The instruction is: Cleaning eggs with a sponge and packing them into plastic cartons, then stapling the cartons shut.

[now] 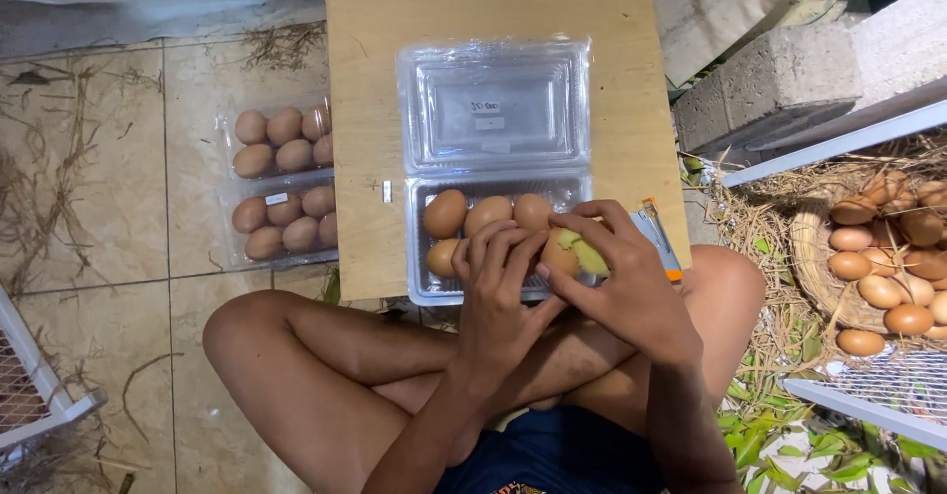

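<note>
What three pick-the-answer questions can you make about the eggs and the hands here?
1. Where is the open clear egg box?
A. on the wooden board
B. in the straw basket
C. on the person's knee

2. What colour is the cloth piece at the right hand?
A. blue
B. yellow-green
C. red

3. How is the box's lid?
A. shut
C. torn off
B. flipped open

Answers: 1 A, it lies on the wooden board. 2 B, yellow-green shows against the egg that the left hand also touches. 3 B, the lid lies back, flat.
</note>
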